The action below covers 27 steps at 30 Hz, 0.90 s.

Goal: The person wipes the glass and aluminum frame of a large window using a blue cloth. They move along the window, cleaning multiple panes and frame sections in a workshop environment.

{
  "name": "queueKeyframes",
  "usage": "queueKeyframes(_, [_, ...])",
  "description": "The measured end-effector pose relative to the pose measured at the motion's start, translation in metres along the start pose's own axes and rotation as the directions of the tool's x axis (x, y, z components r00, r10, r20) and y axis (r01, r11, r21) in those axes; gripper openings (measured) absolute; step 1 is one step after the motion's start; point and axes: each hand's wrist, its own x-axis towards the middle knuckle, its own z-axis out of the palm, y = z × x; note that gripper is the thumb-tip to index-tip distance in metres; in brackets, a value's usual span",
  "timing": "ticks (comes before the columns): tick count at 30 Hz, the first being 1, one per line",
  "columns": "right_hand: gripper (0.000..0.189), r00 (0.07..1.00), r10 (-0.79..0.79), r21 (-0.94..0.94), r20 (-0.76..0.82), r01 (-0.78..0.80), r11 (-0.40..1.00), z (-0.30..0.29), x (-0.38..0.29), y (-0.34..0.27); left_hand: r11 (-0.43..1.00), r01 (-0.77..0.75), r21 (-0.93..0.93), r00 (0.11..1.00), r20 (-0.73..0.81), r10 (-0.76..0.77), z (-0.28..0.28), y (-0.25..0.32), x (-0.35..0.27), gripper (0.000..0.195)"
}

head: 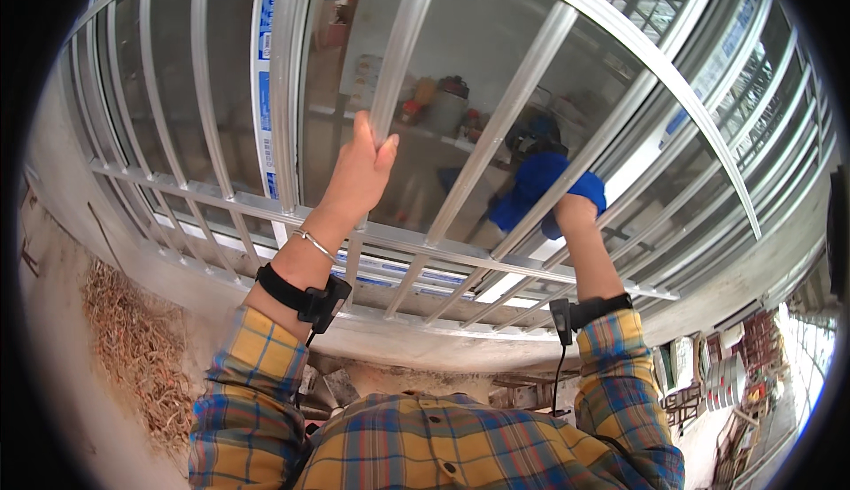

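Note:
My left hand point(362, 174) is closed around an upright metal bar point(406, 52) of the window grille. Through a gap between the bars farther right reaches my right hand point(576, 212), mostly covered by a blue cloth point(541, 184). The cloth lies against or just in front of the dark window glass point(458, 178), close to the sliding frame; whether it presses on the pane I cannot tell. Fingers of the right hand are hidden in the cloth. A horizontal rail point(398, 234) of the grille runs below both hands.
Blue-and-white protective film point(265, 101) lines the window frame. A concrete sill point(458, 347) runs below the grille. Dry brown plant matter point(136, 337) is heaped at lower left. Stacked items and wooden frames point(724, 384) stand at lower right. Pots show dimly in the glass.

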Motion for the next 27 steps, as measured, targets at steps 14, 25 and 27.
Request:
queueKeyframes(14, [0.023, 0.983, -0.154, 0.633, 0.104, 0.054, 0.772, -0.072, -0.185, -0.056, 0.999, -0.034, -0.029, 0.998, 0.048, 0.036, -0.001, -0.010, 0.002, 0.032])
queueKeyframes(25, [0.033, 0.935, -0.190, 0.920, 0.298, -0.229, 0.319, 0.156, -0.186, -0.111, 0.998, -0.012, -0.068, 1.000, -0.006, 0.012, -0.002, 0.000, -0.004, 0.023])
queueKeyframes(27, [0.031, 0.967, 0.023, 0.754, -0.252, 0.182, 0.631, 0.173, -0.147, -0.143, 0.999, -0.017, -0.029, 1.000, -0.016, 0.016, -0.003, 0.000, -0.004, 0.026])
